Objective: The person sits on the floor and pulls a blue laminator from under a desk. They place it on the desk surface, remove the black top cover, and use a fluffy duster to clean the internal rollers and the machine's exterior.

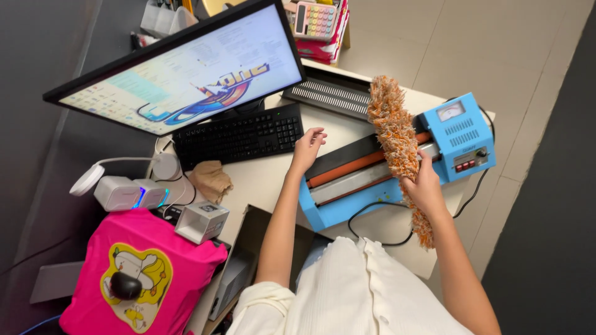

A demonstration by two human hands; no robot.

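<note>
My right hand [424,186] grips a long fluffy orange-and-white duster [393,127] near its lower end, holding it across a blue laminating machine [462,138] with an orange roller [347,169]. The duster's top reaches past the machine's far side. My left hand [308,147] rests with loosely curled fingers on the beige desk [261,180], just left of the machine and right beside the corner of a black keyboard [239,135]. It holds nothing.
A monitor [186,68] stands behind the keyboard. A black binding machine [329,96] and a pastel calculator [315,20] lie further back. At left are a crumpled brown paper [210,180], white speakers [127,193], a small box [202,221] and a pink printed shirt [139,276] with a black mouse.
</note>
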